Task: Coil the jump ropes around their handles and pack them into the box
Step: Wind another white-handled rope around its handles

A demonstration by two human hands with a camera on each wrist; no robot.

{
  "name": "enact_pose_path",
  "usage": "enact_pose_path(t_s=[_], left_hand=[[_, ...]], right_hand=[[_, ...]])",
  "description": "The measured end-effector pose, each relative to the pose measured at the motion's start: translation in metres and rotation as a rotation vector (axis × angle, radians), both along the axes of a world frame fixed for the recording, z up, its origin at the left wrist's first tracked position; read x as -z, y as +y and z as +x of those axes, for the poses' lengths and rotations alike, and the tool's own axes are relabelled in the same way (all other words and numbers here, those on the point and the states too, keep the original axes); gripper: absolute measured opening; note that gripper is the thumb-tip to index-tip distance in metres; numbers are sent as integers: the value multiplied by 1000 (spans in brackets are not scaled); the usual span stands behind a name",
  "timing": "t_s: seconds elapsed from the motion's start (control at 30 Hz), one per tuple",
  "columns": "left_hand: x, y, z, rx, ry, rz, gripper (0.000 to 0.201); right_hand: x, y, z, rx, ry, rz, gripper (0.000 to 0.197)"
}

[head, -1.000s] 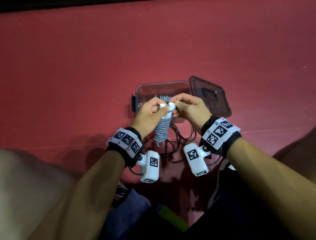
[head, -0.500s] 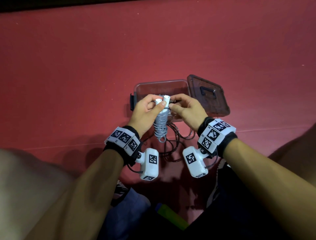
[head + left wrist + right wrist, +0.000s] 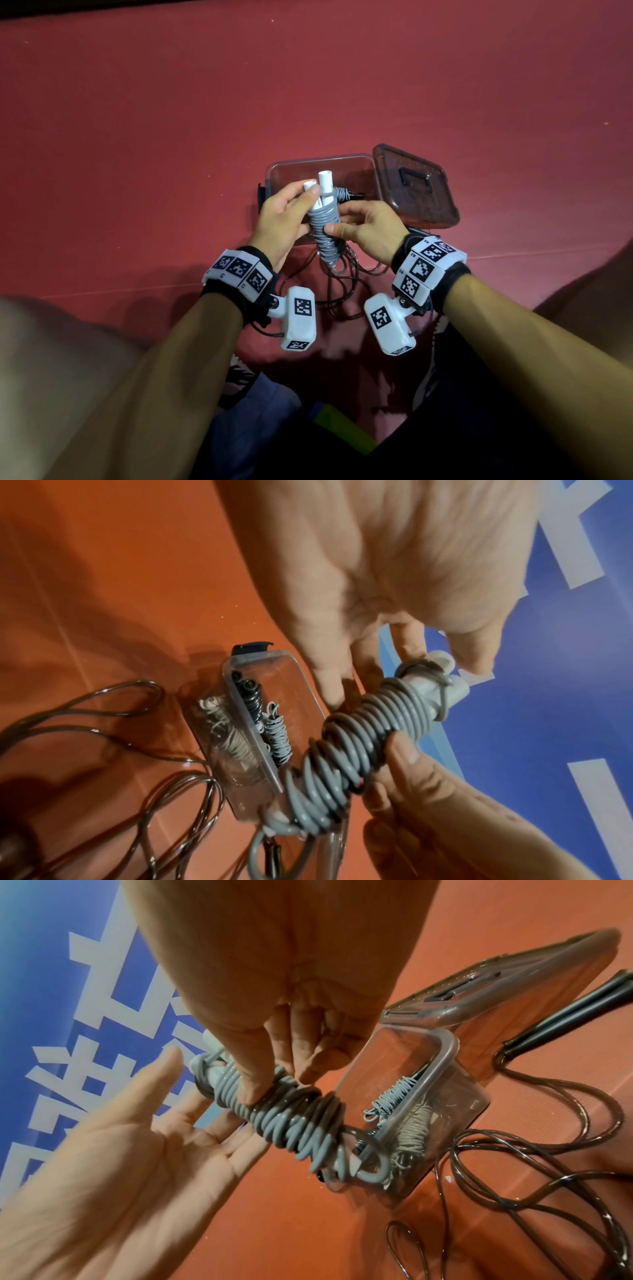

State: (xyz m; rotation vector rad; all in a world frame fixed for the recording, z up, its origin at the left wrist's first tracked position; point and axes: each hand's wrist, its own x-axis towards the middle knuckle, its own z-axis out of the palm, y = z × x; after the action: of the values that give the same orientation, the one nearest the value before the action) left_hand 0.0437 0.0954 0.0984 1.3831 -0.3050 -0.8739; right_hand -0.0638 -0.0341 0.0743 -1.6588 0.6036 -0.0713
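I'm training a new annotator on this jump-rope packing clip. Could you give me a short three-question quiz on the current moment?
1. True or false: the box lid is closed on the clear box.
2. Which hand pinches the middle of the grey coiled rope?
3. The loose dark rope lies: A) in the box, B) on the red floor, C) on the lid.

Key: 1 false; 2 right hand, the left hand holds the top; 3 B.

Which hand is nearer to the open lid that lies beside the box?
Right. The right hand grips the coiled grey rope just below the lid, on its near side. The left hand holds the rope's white handles across the box from the lid.
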Motion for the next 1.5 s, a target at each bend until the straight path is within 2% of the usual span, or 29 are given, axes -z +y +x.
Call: enact_pose_path(t_s=[0.1,0.3,0.47,0.6,0.8,0.93,1.03,1.13,1.17,1.23,1.37,1.5], left_hand=[[2,0,2,-8,11,6,25],[10,0,1,19,25,28,20],[16,-3,0,31,24,50,27],[20,-5,4,30,10,51,28],[31,-4,12,52,-8,132,24],[38,-4,17,82,9,235,30],[44,-11,19,74,57,275,20],[56,-25,25,29,82,292,28],[60,-29,27,20,79,300,27],[68,-35,33,-7,91,318,25],[87,-37,45,-24,94,356,38],[97,-39,53,-57,74,359,43]], right_hand=[[4,-2,1,15,-10,-2,36],[6,-7,0,38,-11,-34,27],[13,-12,1,37,22,-50,30],[12,-12,5,52,21,-45,26],[23,-14,9,71,72,-56,25],[25,-20,13,87,135,-55,25],[26,-27,22,78,201,-55,34],[41,-35,39,139,220,-30,62],[49,-37,45,155,218,-21,65],[60,-41,54,191,238,-3,59],[72,-42,68,214,278,41,23],[82,-42,74,265,273,83,11]])
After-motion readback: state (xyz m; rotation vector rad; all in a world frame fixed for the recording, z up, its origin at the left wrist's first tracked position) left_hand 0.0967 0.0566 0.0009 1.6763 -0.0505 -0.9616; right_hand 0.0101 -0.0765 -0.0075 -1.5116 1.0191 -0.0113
